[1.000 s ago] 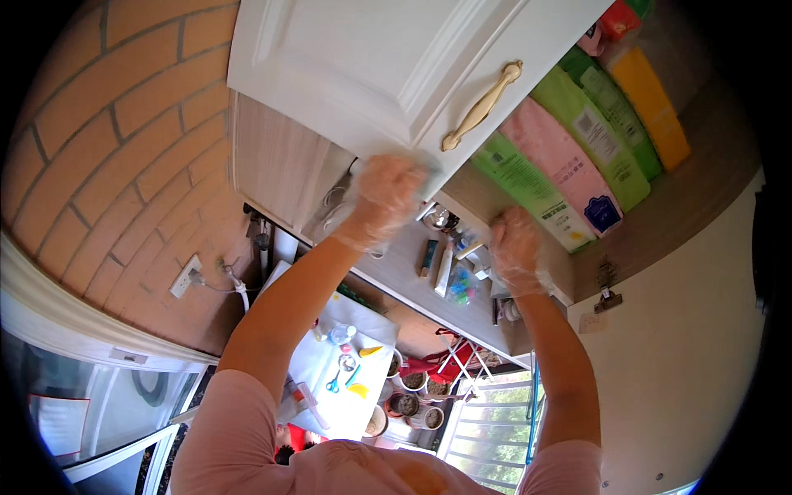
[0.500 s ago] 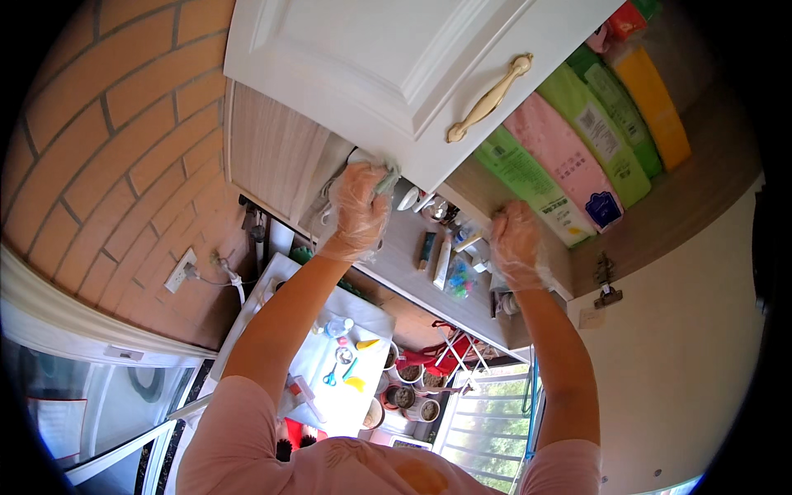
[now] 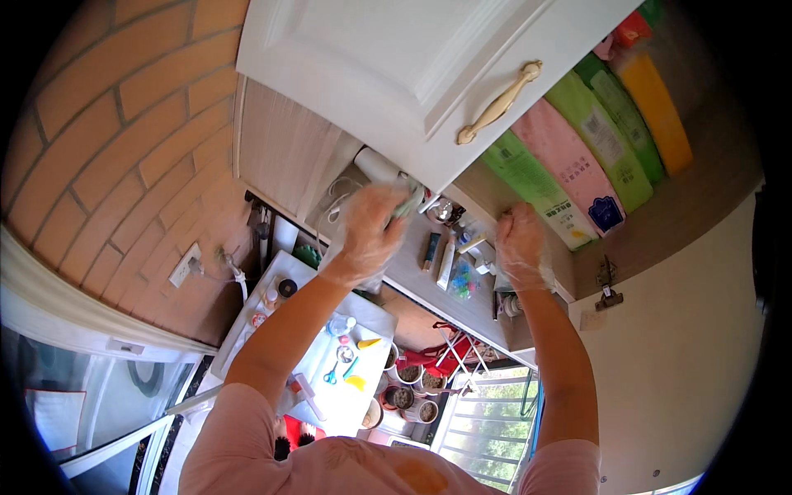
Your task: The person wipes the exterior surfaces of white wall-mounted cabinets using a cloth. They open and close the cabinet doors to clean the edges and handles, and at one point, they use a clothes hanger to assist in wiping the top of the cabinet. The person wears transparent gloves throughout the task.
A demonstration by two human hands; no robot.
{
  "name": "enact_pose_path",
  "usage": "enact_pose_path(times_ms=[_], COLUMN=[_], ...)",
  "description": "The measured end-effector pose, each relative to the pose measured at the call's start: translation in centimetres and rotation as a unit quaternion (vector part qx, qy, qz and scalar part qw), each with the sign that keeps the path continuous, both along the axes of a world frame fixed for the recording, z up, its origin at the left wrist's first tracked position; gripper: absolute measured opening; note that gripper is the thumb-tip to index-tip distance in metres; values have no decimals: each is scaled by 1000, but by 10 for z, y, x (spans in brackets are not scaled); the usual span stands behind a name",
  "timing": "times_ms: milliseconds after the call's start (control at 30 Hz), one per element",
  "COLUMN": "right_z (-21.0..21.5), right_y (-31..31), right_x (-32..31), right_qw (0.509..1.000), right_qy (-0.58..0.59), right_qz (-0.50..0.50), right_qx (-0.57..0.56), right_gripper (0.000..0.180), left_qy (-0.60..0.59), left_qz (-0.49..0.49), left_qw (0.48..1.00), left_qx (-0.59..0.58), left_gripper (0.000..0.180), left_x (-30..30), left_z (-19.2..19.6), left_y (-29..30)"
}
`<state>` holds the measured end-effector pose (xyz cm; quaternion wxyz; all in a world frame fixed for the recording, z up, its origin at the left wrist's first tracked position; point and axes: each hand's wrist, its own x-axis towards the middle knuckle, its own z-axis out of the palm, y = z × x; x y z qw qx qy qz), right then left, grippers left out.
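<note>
Both my hands wear thin clear gloves and reach up to an open wall cupboard. My left hand (image 3: pixel 370 235) is just under the lower corner of the white cupboard door (image 3: pixel 388 74), its fingertips pinching a small green thing (image 3: pixel 409 203). My right hand (image 3: pixel 520 252) is curled over the front edge of the cupboard shelf (image 3: pixel 487 194), beside a green flat package (image 3: pixel 528 177) and a pink one (image 3: pixel 569 161). Tubes and small bottles (image 3: pixel 439 256) lie between my two hands.
The door carries a brass handle (image 3: pixel 499 103). More green and orange packages (image 3: pixel 652 99) stand further right. A brick wall (image 3: pixel 107 157) with a socket (image 3: pixel 186 264) is on the left. A white table (image 3: pixel 318 367) with scissors and small items, and plant pots (image 3: pixel 410 388), lie beyond my arms.
My left hand has come away from the door's lower edge and moved down toward the shelf, now pinching the green thing. My right hand has stayed on the shelf edge.
</note>
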<state>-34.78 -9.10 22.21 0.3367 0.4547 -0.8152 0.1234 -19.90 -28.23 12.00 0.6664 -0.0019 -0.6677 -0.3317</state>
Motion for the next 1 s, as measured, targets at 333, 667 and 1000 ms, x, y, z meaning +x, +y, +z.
enact_pose_path(times_ms=[333,667,1000], right_z=[6,2,2], right_y=[-1,2,-1], right_x=[4,-4,3], right_qw=[999,997,999], right_qy=[28,69,-32], right_qz=[29,6,-15], right_qx=[6,44,19], right_gripper=[10,12,13], left_qy=[84,24,-9], left_qz=[174,78,213], left_qw=[975,994,971], left_qx=[113,-76,104], left_gripper=[31,30,27], left_x=[-29,-18,25], left_z=[51,73,83], left_y=[-83,-42,-129])
